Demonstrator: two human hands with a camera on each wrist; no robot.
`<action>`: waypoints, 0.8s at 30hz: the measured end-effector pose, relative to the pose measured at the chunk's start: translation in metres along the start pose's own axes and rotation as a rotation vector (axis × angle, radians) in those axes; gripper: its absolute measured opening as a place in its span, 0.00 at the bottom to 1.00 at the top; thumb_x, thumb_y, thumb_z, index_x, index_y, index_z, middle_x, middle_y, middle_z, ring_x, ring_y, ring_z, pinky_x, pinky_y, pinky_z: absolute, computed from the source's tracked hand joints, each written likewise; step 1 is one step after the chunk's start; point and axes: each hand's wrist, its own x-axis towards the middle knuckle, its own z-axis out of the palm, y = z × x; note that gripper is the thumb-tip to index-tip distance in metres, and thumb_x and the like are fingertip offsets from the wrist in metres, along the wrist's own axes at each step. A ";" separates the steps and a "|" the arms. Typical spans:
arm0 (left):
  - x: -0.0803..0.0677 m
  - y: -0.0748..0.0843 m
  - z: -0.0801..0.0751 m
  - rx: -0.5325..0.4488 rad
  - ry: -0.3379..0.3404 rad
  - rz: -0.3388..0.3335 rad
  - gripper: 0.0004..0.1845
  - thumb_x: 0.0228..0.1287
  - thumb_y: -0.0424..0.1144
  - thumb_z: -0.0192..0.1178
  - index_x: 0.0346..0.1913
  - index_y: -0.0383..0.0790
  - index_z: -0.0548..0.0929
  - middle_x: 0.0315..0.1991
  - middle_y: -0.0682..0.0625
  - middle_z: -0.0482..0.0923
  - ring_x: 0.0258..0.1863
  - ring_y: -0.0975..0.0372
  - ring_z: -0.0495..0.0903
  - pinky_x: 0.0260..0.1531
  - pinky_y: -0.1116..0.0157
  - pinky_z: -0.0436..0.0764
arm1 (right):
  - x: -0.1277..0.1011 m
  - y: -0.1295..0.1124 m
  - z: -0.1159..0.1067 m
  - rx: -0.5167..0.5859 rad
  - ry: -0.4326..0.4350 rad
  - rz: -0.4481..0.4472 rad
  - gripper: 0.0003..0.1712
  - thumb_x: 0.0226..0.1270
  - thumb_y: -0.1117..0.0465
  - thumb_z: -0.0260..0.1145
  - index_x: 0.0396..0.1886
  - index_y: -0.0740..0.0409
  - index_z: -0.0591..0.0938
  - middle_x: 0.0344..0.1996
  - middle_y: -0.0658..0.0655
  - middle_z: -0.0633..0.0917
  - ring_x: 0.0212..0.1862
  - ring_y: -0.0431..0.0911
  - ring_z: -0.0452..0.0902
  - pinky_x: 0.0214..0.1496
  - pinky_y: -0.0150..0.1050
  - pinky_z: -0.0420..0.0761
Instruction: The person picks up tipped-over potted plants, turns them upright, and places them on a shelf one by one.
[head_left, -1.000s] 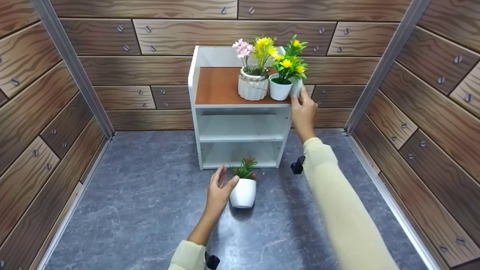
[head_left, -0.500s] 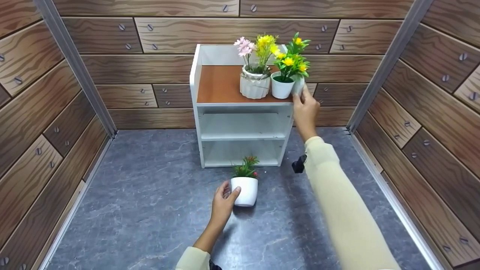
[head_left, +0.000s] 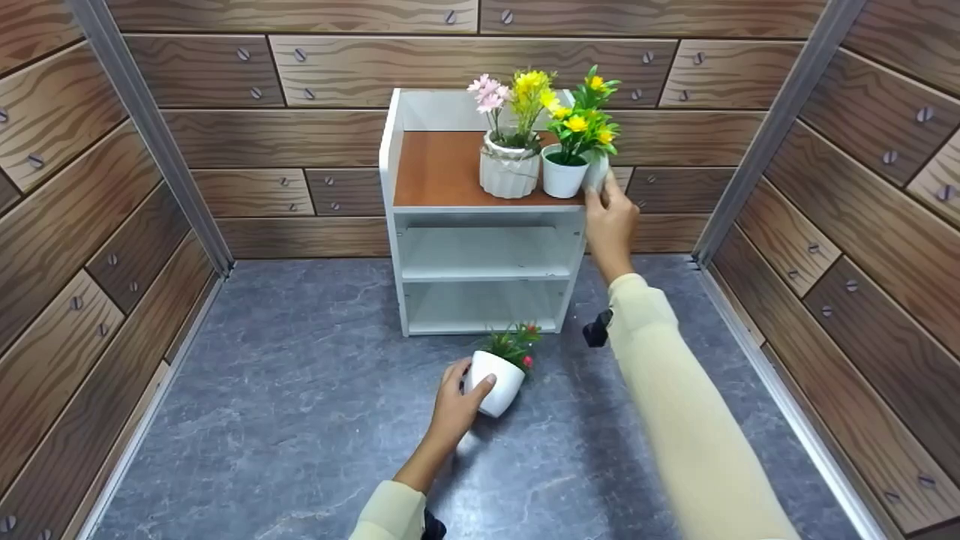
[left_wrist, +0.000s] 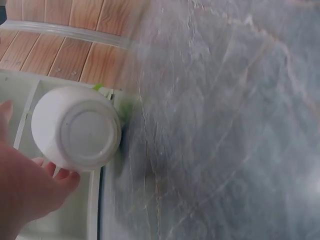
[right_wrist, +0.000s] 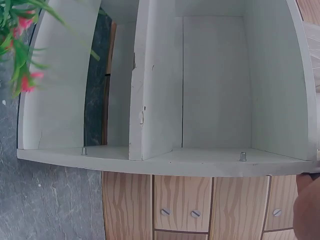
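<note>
A potted plant point(head_left: 499, 382), a white pot with green leaves and red flowers, leans to the right in my left hand point(head_left: 450, 412). My thumb lies across the pot's near side, with the other fingers partly hidden behind it. In the left wrist view the pot's round base point(left_wrist: 87, 132) faces the camera. My right hand point(head_left: 611, 221) grips the right side panel point(head_left: 597, 171) of a small white shelf unit point(head_left: 487, 210) near its top. Only part of that hand point(right_wrist: 307, 210) shows in the right wrist view, at the panel's edge.
On the brown top board point(head_left: 439, 169) stand a ribbed white pot point(head_left: 508, 172) with pink and yellow flowers and a smaller white pot point(head_left: 564, 178) with yellow flowers. Wood-patterned walls point(head_left: 322, 135) enclose the grey marbled floor point(head_left: 300, 390) on three sides.
My left hand has moved right to the white pot and taken hold of it. The pot has gone from upright to tilted right. My right hand stays on the shelf's side.
</note>
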 end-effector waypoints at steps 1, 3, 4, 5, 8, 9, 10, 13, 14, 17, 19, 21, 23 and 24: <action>0.001 0.000 0.000 0.021 -0.012 0.000 0.35 0.64 0.50 0.68 0.67 0.30 0.74 0.65 0.36 0.70 0.66 0.44 0.71 0.65 0.45 0.72 | 0.000 0.000 0.000 0.001 0.001 0.002 0.26 0.69 0.66 0.65 0.67 0.65 0.76 0.57 0.67 0.82 0.61 0.53 0.80 0.64 0.46 0.79; 0.002 0.000 0.001 0.065 -0.035 0.003 0.38 0.63 0.51 0.69 0.68 0.31 0.72 0.67 0.37 0.69 0.67 0.45 0.70 0.66 0.45 0.70 | 0.000 0.000 0.000 0.001 0.004 0.005 0.26 0.69 0.67 0.65 0.66 0.66 0.76 0.57 0.67 0.82 0.61 0.54 0.80 0.64 0.46 0.79; 0.003 0.000 0.002 0.085 -0.048 0.009 0.39 0.62 0.52 0.69 0.69 0.31 0.72 0.68 0.37 0.68 0.68 0.45 0.69 0.66 0.45 0.70 | 0.000 0.000 0.000 0.000 0.006 0.006 0.26 0.68 0.67 0.65 0.66 0.66 0.77 0.57 0.67 0.82 0.61 0.54 0.80 0.64 0.46 0.79; 0.004 0.000 0.002 0.101 -0.062 0.008 0.40 0.62 0.52 0.69 0.70 0.31 0.71 0.68 0.37 0.67 0.69 0.45 0.69 0.66 0.45 0.70 | 0.000 0.000 0.000 -0.002 0.008 0.006 0.26 0.68 0.67 0.65 0.66 0.66 0.77 0.57 0.67 0.82 0.61 0.54 0.80 0.64 0.46 0.79; 0.005 0.000 0.004 0.144 -0.096 0.004 0.43 0.62 0.54 0.70 0.72 0.32 0.68 0.71 0.38 0.65 0.69 0.45 0.68 0.65 0.46 0.71 | 0.000 0.001 0.000 -0.007 0.011 0.002 0.26 0.68 0.67 0.65 0.66 0.67 0.77 0.57 0.67 0.82 0.61 0.54 0.80 0.63 0.47 0.79; 0.006 0.000 0.005 0.160 -0.102 0.005 0.44 0.61 0.53 0.70 0.73 0.32 0.67 0.71 0.38 0.65 0.69 0.45 0.68 0.64 0.46 0.72 | 0.000 0.001 0.000 -0.011 0.012 0.001 0.26 0.69 0.66 0.65 0.66 0.67 0.77 0.57 0.67 0.82 0.61 0.54 0.81 0.63 0.47 0.79; 0.006 0.000 0.005 0.177 -0.107 0.005 0.45 0.61 0.53 0.71 0.74 0.33 0.66 0.72 0.39 0.64 0.69 0.45 0.68 0.64 0.46 0.72 | 0.000 0.001 0.000 -0.013 0.013 0.001 0.26 0.69 0.66 0.65 0.66 0.66 0.77 0.57 0.67 0.82 0.61 0.54 0.81 0.63 0.47 0.79; 0.007 -0.001 0.008 0.222 -0.118 0.011 0.46 0.60 0.54 0.72 0.75 0.35 0.65 0.72 0.39 0.64 0.69 0.45 0.69 0.62 0.46 0.73 | 0.000 0.001 0.000 -0.021 0.016 0.001 0.26 0.69 0.65 0.65 0.66 0.66 0.77 0.57 0.67 0.82 0.60 0.54 0.81 0.63 0.47 0.79; 0.008 -0.001 0.008 0.237 -0.120 0.018 0.46 0.59 0.53 0.72 0.74 0.35 0.66 0.72 0.39 0.64 0.68 0.45 0.69 0.62 0.46 0.74 | 0.000 0.001 0.000 -0.022 0.017 0.003 0.26 0.69 0.65 0.65 0.66 0.66 0.77 0.57 0.67 0.82 0.60 0.54 0.81 0.63 0.47 0.79; 0.009 -0.002 0.009 0.281 -0.129 0.050 0.47 0.56 0.52 0.74 0.74 0.36 0.66 0.72 0.39 0.65 0.67 0.45 0.70 0.60 0.45 0.75 | 0.000 0.000 0.000 -0.014 0.014 0.003 0.26 0.69 0.66 0.65 0.66 0.66 0.77 0.57 0.67 0.82 0.61 0.54 0.80 0.64 0.46 0.79; 0.009 -0.003 0.009 0.301 -0.136 0.073 0.48 0.55 0.51 0.75 0.74 0.36 0.66 0.71 0.39 0.65 0.66 0.44 0.71 0.59 0.45 0.76 | 0.000 0.000 0.000 -0.008 0.009 -0.001 0.26 0.69 0.66 0.64 0.66 0.67 0.76 0.57 0.67 0.82 0.61 0.54 0.80 0.63 0.46 0.79; 0.009 -0.004 0.009 0.329 -0.144 0.083 0.48 0.54 0.50 0.76 0.75 0.37 0.65 0.71 0.39 0.65 0.65 0.44 0.71 0.59 0.44 0.76 | 0.000 0.000 0.000 -0.006 0.004 -0.006 0.26 0.69 0.66 0.64 0.66 0.67 0.76 0.57 0.67 0.82 0.60 0.54 0.81 0.63 0.46 0.79; 0.010 -0.005 0.008 0.346 -0.151 0.098 0.49 0.53 0.49 0.77 0.75 0.38 0.65 0.71 0.38 0.65 0.65 0.44 0.72 0.58 0.44 0.76 | 0.000 0.001 0.001 -0.008 0.003 -0.010 0.26 0.69 0.67 0.64 0.67 0.67 0.76 0.56 0.67 0.82 0.60 0.54 0.81 0.62 0.47 0.79; 0.011 -0.006 0.007 0.353 -0.156 0.097 0.49 0.53 0.49 0.77 0.75 0.39 0.64 0.72 0.39 0.65 0.65 0.43 0.72 0.59 0.44 0.76 | 0.000 0.001 0.001 -0.009 0.005 -0.011 0.26 0.69 0.67 0.64 0.66 0.67 0.76 0.56 0.67 0.83 0.60 0.54 0.81 0.62 0.47 0.80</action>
